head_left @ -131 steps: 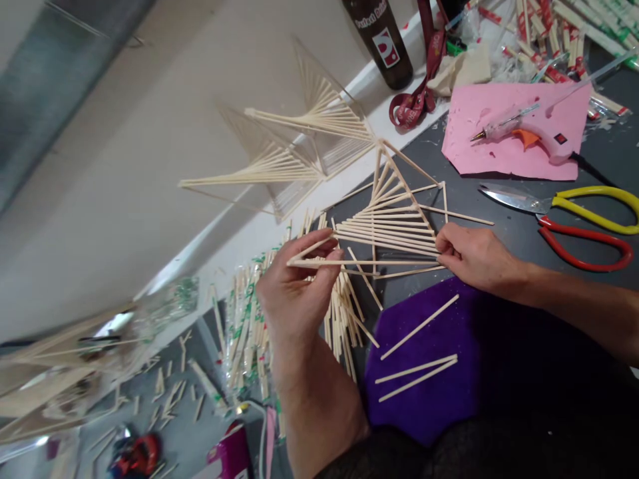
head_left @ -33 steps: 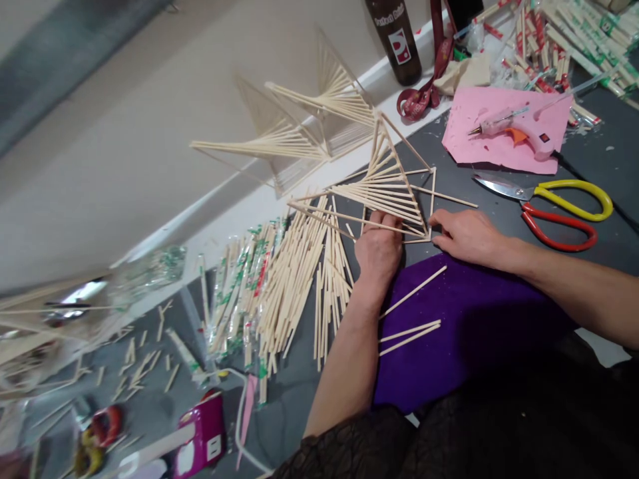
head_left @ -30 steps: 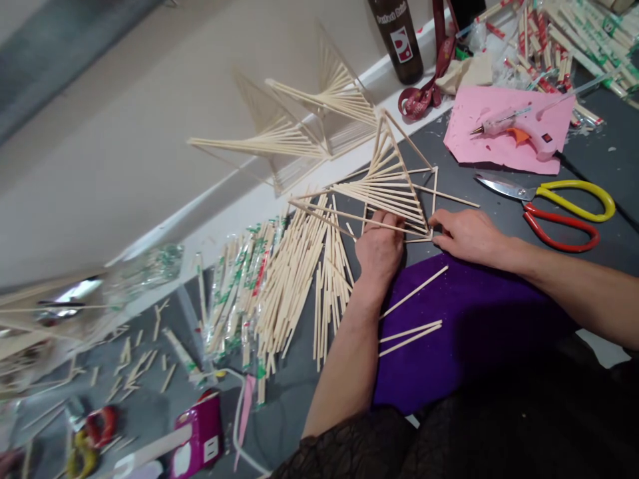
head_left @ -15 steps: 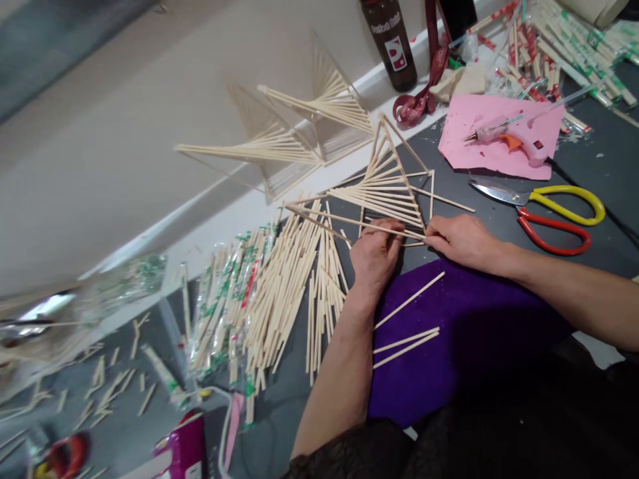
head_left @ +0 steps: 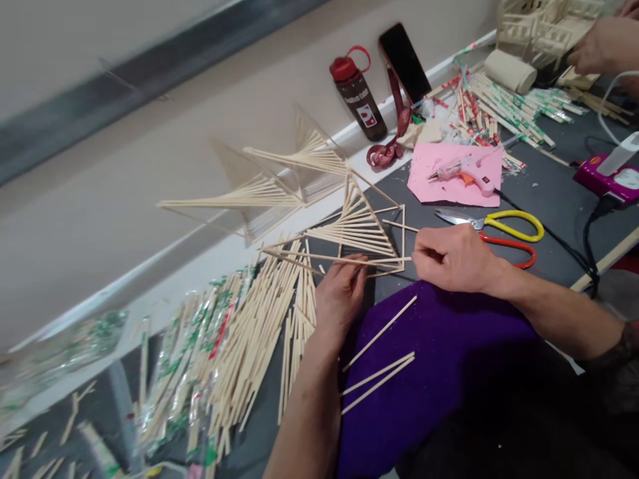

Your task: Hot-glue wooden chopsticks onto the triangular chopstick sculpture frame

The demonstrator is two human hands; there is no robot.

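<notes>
The right hand (head_left: 452, 259) has moved outward, its fingers closed on a thin stick (head_left: 399, 260), which now reaches past the stick frame (head_left: 352, 234) on the desk (head_left: 562, 176); the left hand (head_left: 339, 299) bends its fingers there, grip I cannot tell.

A dark grey desk (head_left: 554, 183) runs along the wall. At its middle stands a fan-shaped stick frame (head_left: 357, 233). To the left lie a pile of bare sticks (head_left: 252, 339) and a row of wrapped sticks (head_left: 182, 359), with short stick pieces (head_left: 72, 419) at the near left. A purple sheet (head_left: 439, 352) covers part of the near side, three loose sticks (head_left: 382, 331) on it, two converging at their right ends. Right of the frame are scissors (head_left: 479, 223) with one yellow and one red handle; beyond them, a pink sheet (head_left: 422, 189) bears a glue gun (head_left: 474, 174). More wrapped sticks lie heaped at the far right.
</notes>
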